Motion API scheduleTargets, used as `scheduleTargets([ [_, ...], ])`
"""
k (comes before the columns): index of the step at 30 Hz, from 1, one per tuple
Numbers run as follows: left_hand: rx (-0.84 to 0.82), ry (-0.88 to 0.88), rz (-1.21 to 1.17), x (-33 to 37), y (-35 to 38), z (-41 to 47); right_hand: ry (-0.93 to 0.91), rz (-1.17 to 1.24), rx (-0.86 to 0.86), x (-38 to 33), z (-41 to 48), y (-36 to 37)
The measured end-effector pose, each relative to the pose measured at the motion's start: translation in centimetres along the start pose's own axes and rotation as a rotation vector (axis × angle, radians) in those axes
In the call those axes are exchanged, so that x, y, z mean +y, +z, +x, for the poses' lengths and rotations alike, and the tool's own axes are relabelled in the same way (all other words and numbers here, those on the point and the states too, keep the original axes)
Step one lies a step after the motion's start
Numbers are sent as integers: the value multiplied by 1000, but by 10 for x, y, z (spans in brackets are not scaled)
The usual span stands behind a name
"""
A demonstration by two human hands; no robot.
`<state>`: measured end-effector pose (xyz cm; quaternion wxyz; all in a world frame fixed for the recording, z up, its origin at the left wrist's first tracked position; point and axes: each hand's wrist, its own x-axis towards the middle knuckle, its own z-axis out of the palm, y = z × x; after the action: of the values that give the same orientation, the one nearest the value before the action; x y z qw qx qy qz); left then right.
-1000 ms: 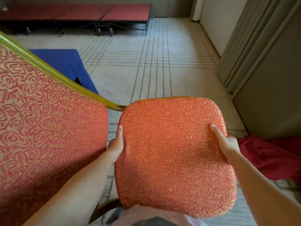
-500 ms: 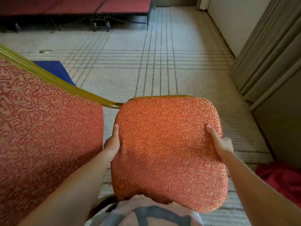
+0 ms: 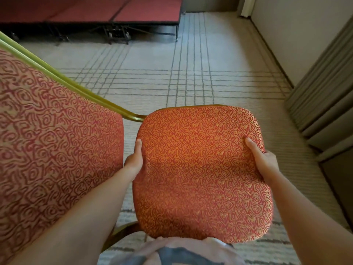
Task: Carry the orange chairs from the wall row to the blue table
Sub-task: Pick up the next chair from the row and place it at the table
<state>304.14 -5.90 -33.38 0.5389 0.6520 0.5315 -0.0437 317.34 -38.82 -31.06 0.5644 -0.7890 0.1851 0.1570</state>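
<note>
I hold an orange patterned chair off the floor in front of me. Its seat cushion fills the lower middle, and its backrest with a gold metal frame fills the left side. My left hand grips the seat's left edge, thumb on top. My right hand grips the seat's right edge, thumb pressing into the cushion. The blue table is not in view.
Beige carpet with grey grid lines stretches ahead. A low red stage platform on black legs runs along the far side. A beige wall and folded partition panels stand at the right.
The view has swung to the right: the blue table slid out of sight at the left, and the red cloth at lower right is gone. Both hands keep the same grip on the seat.
</note>
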Motion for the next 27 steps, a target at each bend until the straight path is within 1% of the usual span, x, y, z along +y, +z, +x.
scheduleTargets([
  [3, 46, -33, -1, 44, 10, 60, -39, -18, -29, -39, 67, 42],
  [6, 96, -54, -78, 96, 18, 117, -89, -48, -58, -97, 133, 80],
  [9, 105, -99, -107, 126, 24, 176, -71, -76, -103, -147, 187, 112],
  [12, 114, -111, -129, 176, 23, 194, -51, -95, -131, -179, 232, 142],
  [14, 150, -113, -97, 208, 19, 224, -26, -99, -151, -206, 262, 170],
  [16, 152, -98, -51, 228, 17, 253, -33, -108, -157, -222, 282, 191],
  [18, 154, -123, -38, 247, 13, 285, -22, -127, -174, -237, 310, 222],
  [22, 179, -156, -83, 288, -7, 361, -6, -154, -233, -283, 363, 299],
  [27, 187, -126, -113, 359, -48, 465, -95, -123, -236, -353, 422, 403],
])
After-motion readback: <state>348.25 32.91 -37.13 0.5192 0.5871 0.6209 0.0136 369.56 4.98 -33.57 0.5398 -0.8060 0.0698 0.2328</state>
